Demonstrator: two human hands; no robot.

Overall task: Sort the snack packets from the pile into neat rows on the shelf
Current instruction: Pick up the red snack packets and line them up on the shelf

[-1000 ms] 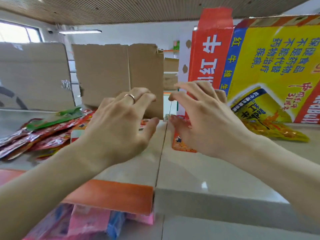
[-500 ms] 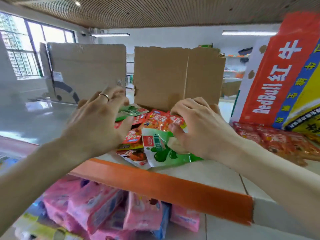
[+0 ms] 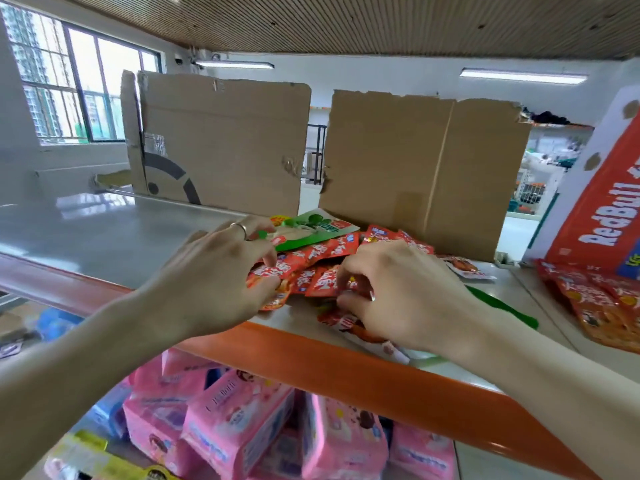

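Observation:
A pile of small red snack packets [image 3: 311, 259] lies on the grey shelf [image 3: 104, 237], just behind its orange front edge. A green packet [image 3: 311, 230] rests on top at the back of the pile. My left hand [image 3: 221, 282], with a ring on one finger, curls its fingers on the left side of the pile and pinches red packets. On the right side, my right hand [image 3: 398, 292] pinches red packets between curled fingers and thumb. More red packets [image 3: 363, 327] and a green one [image 3: 502, 310] lie partly hidden under my right hand and wrist.
Two cardboard dividers [image 3: 221, 143] [image 3: 422, 168] stand upright behind the pile. A Red Bull carton [image 3: 602, 216] stands at the right with larger orange-red packets [image 3: 599, 306] lying before it. Pink packages [image 3: 242, 420] fill the shelf below. The orange shelf edge [image 3: 346, 368] runs across in front.
The view swung left from the Red Bull carton to the pile. Both hands moved onto the red packets and closed on them; the green packet near the front now lies at the back.

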